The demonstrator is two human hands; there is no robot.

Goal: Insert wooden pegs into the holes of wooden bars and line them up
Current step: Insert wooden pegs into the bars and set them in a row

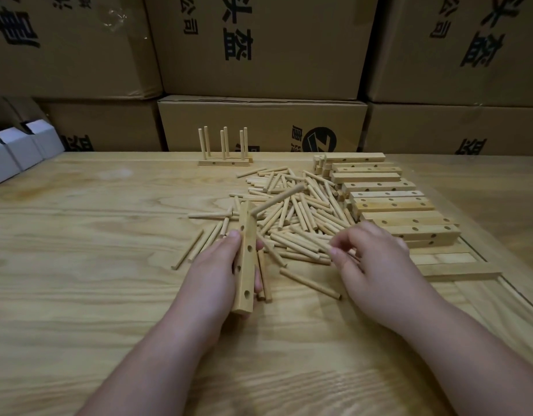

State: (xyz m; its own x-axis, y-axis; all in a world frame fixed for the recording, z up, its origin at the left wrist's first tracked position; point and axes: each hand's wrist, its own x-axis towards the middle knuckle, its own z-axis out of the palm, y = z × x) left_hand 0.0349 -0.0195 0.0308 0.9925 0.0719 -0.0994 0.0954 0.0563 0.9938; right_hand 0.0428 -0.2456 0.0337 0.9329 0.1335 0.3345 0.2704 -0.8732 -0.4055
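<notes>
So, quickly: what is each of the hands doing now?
Left hand: holding a wooden bar with one peg in it.
Right hand: pinching a peg from the pile.

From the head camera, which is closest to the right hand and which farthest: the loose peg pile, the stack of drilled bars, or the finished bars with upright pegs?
1. Loose peg pile: at the fingertips of the right hand.
2. Stack of drilled bars: just beyond the hand, on the right.
3. Finished bars with upright pegs: at the table's far edge, toward the left.

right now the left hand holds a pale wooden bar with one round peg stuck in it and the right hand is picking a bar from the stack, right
Not quite. In the head view the right hand pinches a thin round wooden peg from the loose pile, not a bar. The left hand does hold the pale wooden bar with one peg in it.
</notes>
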